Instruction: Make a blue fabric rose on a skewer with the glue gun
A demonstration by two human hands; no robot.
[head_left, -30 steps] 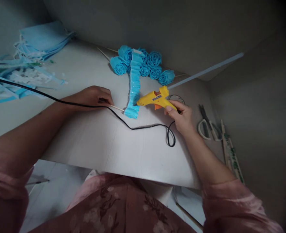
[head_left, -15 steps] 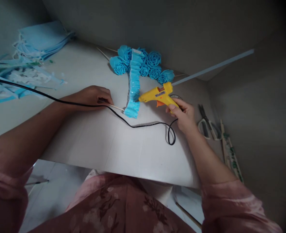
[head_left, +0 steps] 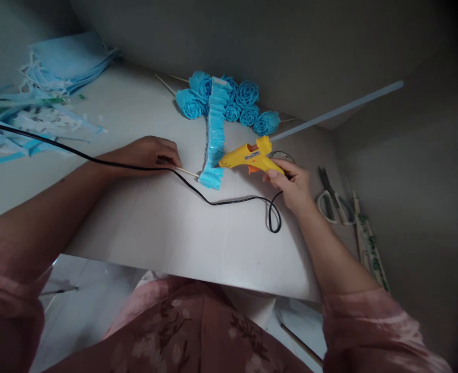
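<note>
Between the fingers of my left hand (head_left: 149, 155) is a thin wooden stick (head_left: 188, 171), its far end at the lower end of a pleated blue strip (head_left: 215, 132). The strip runs up the table and overlaps several blue fabric roses (head_left: 247, 93). My right hand (head_left: 293, 184) is wrapped round the handle of a yellow hot glue gun (head_left: 248, 155). Its dark nozzle points left and meets the strip's right edge near the lower end; whether it touches I cannot tell. A long translucent glue stick (head_left: 341, 110) juts from the gun's back.
A black cord (head_left: 190, 184) crosses my left wrist and loops below the gun. Folded blue masks (head_left: 68, 59) and cut scraps (head_left: 38, 124) lie at the left. Scissors (head_left: 332, 202) and green-wrapped sticks (head_left: 371, 246) are at the right. A tape roll (head_left: 282, 155) sits behind the gun.
The glue gun has tipped a little and its back end has shifted slightly left and down, with the nozzle a bit lower along the strip. My left hand has stayed put.
</note>
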